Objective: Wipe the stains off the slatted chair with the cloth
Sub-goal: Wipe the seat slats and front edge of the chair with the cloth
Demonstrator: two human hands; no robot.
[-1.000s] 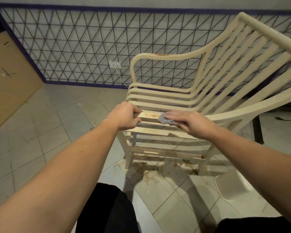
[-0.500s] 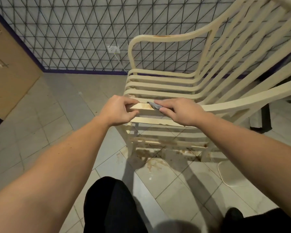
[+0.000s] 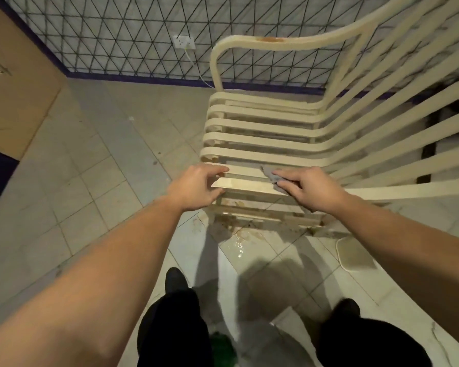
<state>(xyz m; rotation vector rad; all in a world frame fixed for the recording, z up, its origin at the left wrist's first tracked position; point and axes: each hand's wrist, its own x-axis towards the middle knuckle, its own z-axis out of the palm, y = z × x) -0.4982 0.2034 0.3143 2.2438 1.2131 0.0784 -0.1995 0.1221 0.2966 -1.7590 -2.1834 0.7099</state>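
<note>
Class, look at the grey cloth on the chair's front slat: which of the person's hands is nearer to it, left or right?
Right. The right hand rests on the grey cloth, fingers pressing it to the front slat. The left hand grips that slat's end, apart from the cloth.

I see both bare forearms reaching forward and converging. My left hand (image 3: 196, 187) has thumb and fingers curled around what it grips, knuckles up. My right hand (image 3: 309, 187) lies palm down, fingers extended and pressing flat, wrist straight, level with the left.
</note>
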